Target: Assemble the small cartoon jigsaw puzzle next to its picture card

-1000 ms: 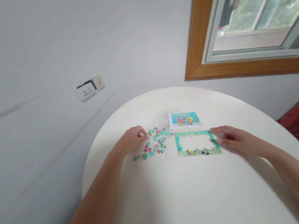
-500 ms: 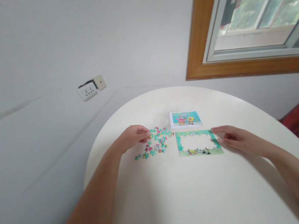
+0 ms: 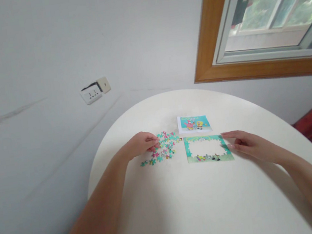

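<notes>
My left hand (image 3: 142,143) is at the left side of a loose heap of puzzle pieces (image 3: 165,145), coloured teal, pink and yellow. Its thumb and index finger are pinched together over the pieces; what lies between the fingertips is too small to tell. Right of the heap lies the puzzle frame (image 3: 189,155), a teal bordered board with a white, jagged-edged middle and cartoon figures along its bottom edge. My right hand (image 3: 242,142) rests at the frame's right edge, index finger and thumb apart, fingertips on the border.
Behind the frame lies a reference picture (image 3: 194,123) with a pink and a yellow cartoon figure. Everything sits on a round white table (image 3: 201,199). A wall with a power socket (image 3: 92,93) stands beyond it, with a wood-framed window (image 3: 210,73) at the right.
My left hand has moved slightly right, and its fingers have drawn closer together over the pieces. My right hand and the frame stay in place.
</notes>
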A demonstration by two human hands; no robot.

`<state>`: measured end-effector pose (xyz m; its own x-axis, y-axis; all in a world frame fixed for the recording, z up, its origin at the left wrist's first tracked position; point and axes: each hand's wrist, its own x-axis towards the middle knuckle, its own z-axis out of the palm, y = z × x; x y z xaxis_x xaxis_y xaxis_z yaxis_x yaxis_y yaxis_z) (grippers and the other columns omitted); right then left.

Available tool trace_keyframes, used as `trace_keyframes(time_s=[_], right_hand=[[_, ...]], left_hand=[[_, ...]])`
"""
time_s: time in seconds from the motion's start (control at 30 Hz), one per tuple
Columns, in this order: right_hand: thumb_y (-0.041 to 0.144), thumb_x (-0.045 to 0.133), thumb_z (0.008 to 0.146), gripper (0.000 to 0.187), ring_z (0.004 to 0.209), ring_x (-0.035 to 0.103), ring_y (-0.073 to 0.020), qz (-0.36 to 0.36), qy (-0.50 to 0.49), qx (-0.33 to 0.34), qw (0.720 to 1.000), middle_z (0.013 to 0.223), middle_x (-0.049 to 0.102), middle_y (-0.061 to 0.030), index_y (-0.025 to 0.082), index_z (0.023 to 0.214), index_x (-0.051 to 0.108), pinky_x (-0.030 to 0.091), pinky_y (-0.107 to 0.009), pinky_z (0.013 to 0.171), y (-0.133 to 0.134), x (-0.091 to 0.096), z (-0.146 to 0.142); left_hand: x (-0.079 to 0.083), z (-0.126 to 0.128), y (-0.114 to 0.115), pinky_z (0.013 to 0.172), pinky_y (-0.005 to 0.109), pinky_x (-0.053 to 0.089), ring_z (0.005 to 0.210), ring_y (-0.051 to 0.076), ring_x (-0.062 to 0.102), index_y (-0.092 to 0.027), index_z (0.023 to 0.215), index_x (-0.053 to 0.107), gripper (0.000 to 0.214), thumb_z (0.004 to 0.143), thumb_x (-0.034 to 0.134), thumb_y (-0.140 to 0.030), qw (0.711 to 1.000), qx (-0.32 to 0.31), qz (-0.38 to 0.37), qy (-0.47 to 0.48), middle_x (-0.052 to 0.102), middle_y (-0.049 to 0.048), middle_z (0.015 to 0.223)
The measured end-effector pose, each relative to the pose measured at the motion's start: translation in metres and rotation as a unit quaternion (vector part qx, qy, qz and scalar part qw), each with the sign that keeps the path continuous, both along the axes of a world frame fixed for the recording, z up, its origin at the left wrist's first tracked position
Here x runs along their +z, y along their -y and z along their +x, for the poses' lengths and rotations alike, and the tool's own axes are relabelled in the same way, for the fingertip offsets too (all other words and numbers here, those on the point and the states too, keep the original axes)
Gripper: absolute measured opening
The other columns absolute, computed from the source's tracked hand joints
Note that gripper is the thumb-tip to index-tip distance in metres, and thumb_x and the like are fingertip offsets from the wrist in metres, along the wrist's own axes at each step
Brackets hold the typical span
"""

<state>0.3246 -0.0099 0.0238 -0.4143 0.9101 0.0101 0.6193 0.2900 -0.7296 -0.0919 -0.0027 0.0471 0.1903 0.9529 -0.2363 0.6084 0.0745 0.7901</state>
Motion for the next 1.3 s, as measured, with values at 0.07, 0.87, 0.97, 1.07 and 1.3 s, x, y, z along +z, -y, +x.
trace_keyframes(time_s=[0.07, 0.87, 0.97, 1.07, 1.3], right_hand=[[0.066, 0.057, 0.078, 0.067, 0.066, 0.051, -0.0158, -0.003, 0.000, -0.001, 1.000, 0.088, 0.065, -0.0073, 0.021, 0.127, 0.059, 0.044, -0.029, 0.058, 0.000, 0.000, 0.000], [0.063, 0.057, 0.080, 0.062, 0.071, 0.053, -0.0155, -0.002, -0.007, 0.002, 1.000, 0.114, 0.064, -0.0106, 0.023, 0.126, 0.060, 0.046, -0.030, 0.063, -0.001, -0.002, 0.001], [0.065, 0.058, 0.078, 0.063, 0.071, 0.053, -0.0151, 0.002, -0.015, 0.001, 1.000, 0.118, 0.063, -0.0105, 0.023, 0.125, 0.061, 0.045, -0.030, 0.062, 0.000, 0.000, -0.001], [0.064, 0.057, 0.079, 0.062, 0.068, 0.050, -0.0143, -0.001, -0.013, 0.001, 1.000, 0.112, 0.065, -0.0101, 0.022, 0.126, 0.060, 0.043, -0.028, 0.059, 0.000, 0.001, -0.002], [0.066, 0.056, 0.078, 0.067, 0.067, 0.049, -0.0145, -0.008, -0.003, -0.003, 1.000, 0.094, 0.065, -0.0078, 0.021, 0.127, 0.059, 0.042, -0.028, 0.058, 0.000, -0.001, 0.001]], left_hand=[[0.001, 0.000, 0.000, 0.058, 0.025, 0.047, 0.061, 0.016, 0.061, -0.016, 0.085, 0.068, 0.030, 0.070, 0.059, -0.041, 0.998, -0.015, 0.032, -0.061, 0.070, 0.0023, 0.070], [-0.002, 0.008, 0.005, 0.062, 0.025, 0.038, 0.067, 0.015, 0.053, -0.019, 0.090, 0.064, 0.024, 0.072, 0.060, -0.035, 0.964, -0.091, 0.154, -0.195, 0.057, 0.0004, 0.075], [-0.004, 0.009, 0.005, 0.061, 0.025, 0.037, 0.066, 0.015, 0.052, -0.019, 0.087, 0.063, 0.021, 0.072, 0.058, -0.032, 0.964, -0.095, 0.151, -0.198, 0.056, 0.0000, 0.074], [-0.004, 0.008, 0.004, 0.061, 0.025, 0.038, 0.066, 0.015, 0.052, -0.019, 0.085, 0.064, 0.020, 0.071, 0.059, -0.032, 0.966, -0.106, 0.140, -0.189, 0.056, -0.0002, 0.073], [0.004, -0.002, 0.005, 0.061, 0.025, 0.039, 0.066, 0.015, 0.053, -0.018, 0.088, 0.067, 0.029, 0.078, 0.053, -0.042, 0.966, -0.108, 0.155, -0.179, 0.058, 0.0005, 0.072]])
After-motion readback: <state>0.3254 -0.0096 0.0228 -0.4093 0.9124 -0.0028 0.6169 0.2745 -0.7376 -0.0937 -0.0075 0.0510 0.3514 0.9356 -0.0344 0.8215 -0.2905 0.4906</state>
